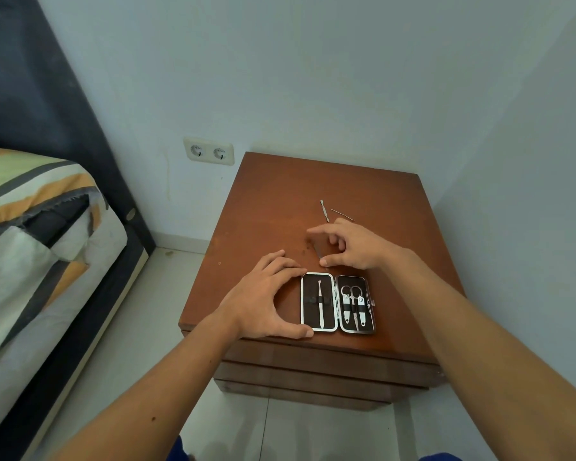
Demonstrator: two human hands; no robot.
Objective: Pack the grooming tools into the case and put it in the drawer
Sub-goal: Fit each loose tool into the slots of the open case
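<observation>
Head view, case (338, 303): lies open and flat near the front edge of the bedside table (273, 194), two halves side by side, hinge running near to far; long axis of each half near to far, the whole spread wider left to right.
Head view, left half: holds one slim pointed tool (320, 302) under a strap, tip toward the far side, handle end toward the near edge.
Head view, right half: holds small scissors (352, 301) and what look like two clippers, loops far, points near.
Head view, left hand (266, 294): spread in a wide curve, thumb against the near left corner of the case, fingers reaching its far left corner; steadies rather than pinches.
Head view, right hand (350, 244): just beyond the case, thumb and forefinger pinching a small flat dark piece, possibly a file; cannot tell its kind for sure.
Head view, loose tools: twisted metal stick (324, 211) and thin needle-like pick (341, 214) lie on the far side of the right hand, both pointing roughly far-left to near-right, well apart from the case.
Risk, edge: case sits close to the near edge; a push from the left hand may slide it off.
Risk, thin pick: hard to pinch off flat wood, may roll or get left behind.
Risk, closing: a tool not tucked under its strap may block the lid.
Drawer (313, 364): shut, below the top.
</observation>
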